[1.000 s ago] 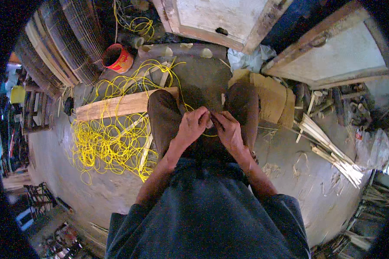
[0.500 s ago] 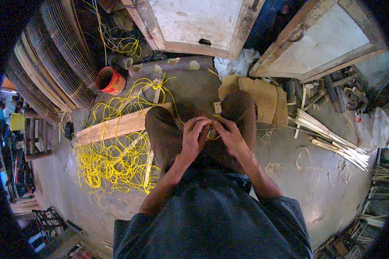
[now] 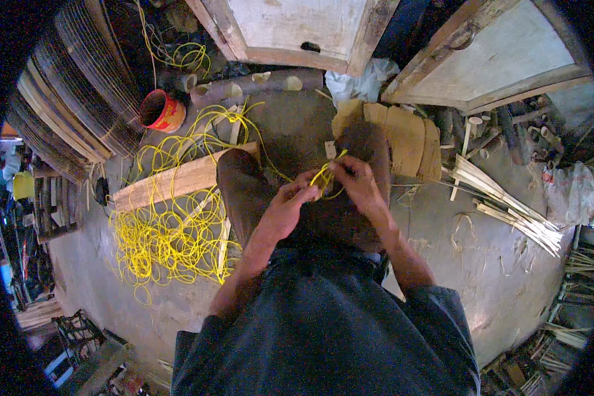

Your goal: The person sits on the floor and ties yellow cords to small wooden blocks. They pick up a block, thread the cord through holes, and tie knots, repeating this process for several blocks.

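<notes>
Above my lap, my left hand pinches a small looped bunch of yellow cord. My right hand is closed on the same bunch from the other side, with a short end poking up past its fingers. One strand runs from the bunch up and left to a loose tangle of yellow cord spread over the floor on my left. Some of the tangle lies across a wooden plank beside my left knee. Exactly how the loops cross between my fingers is too small to make out.
A red tin stands beyond the plank, near curved slatted bundles. Flattened cardboard lies by my right knee, with pale split strips farther right. Framed white panels lean ahead, behind a cut-out tube.
My hands have turned and parted slightly, so the looped yellow bunch shows more between them. My left hand sits a little lower, its thumb now uppermost. The whole view has shifted slightly.
</notes>
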A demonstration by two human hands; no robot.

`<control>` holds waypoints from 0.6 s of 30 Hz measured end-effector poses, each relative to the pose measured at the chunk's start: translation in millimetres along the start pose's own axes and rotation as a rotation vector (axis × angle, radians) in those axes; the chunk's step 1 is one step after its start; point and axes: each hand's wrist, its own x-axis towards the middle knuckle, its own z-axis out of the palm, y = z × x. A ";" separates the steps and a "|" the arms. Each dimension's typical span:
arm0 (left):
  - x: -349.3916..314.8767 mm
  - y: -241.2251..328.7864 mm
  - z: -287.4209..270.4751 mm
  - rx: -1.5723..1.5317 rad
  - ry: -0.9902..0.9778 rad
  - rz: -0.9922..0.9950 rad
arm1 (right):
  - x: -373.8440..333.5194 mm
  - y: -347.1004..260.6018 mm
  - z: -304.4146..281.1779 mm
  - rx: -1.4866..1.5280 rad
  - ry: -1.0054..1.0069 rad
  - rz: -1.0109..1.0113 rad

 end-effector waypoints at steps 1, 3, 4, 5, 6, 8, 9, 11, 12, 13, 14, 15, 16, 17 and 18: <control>-14.3 4.3 -5.5 -0.034 -0.029 -0.028 | -1.8 10.3 -2.0 -0.012 0.002 0.057; -23.7 7.0 -21.4 -0.092 -0.008 0.079 | -3.7 -7.9 -10.6 0.045 -0.062 0.145; -22.6 5.3 -28.6 -0.159 0.009 0.186 | -7.6 -25.2 -15.5 0.115 -0.129 0.184; -17.1 7.8 -33.1 -0.225 0.023 0.298 | -9.0 -39.0 -24.4 0.082 -0.200 0.192; -11.6 21.1 -31.2 -0.289 0.036 0.413 | -8.9 -48.7 -32.7 0.049 -0.272 0.197; -1.1 29.8 -24.1 -0.690 0.106 0.317 | -14.3 -59.9 -36.1 -0.032 -0.276 0.196; 5.1 20.8 -27.9 -0.786 0.064 0.332 | -23.7 -62.1 -34.7 -0.082 -0.212 0.198; 12.5 11.3 -32.6 -0.963 0.044 0.353 | -33.7 -52.5 -34.1 -0.109 -0.115 0.111; 12.2 8.7 -35.2 -1.008 0.002 0.340 | -33.4 -39.3 -33.1 -0.088 -0.086 0.013; 10.9 5.7 -38.3 -1.053 -0.039 0.326 | -30.7 -28.0 -35.2 -0.054 -0.070 0.081; 7.5 5.1 -40.2 -1.090 -0.074 0.308 | -27.8 -26.3 -35.4 -0.014 -0.051 0.151; 4.7 9.2 -36.7 -1.016 0.211 0.284 | -16.1 -25.1 -36.3 0.037 -0.045 0.386; 3.2 6.7 -44.5 -0.983 0.184 0.287 | -12.6 -25.3 -37.0 0.189 -0.043 0.486; 2.5 3.6 -59.8 -0.949 0.153 0.293 | -9.2 -29.5 -35.8 0.336 -0.028 0.590; 0.3 3.3 -66.1 -0.918 0.127 0.296 | -11.1 -47.5 -37.0 0.582 -0.020 0.556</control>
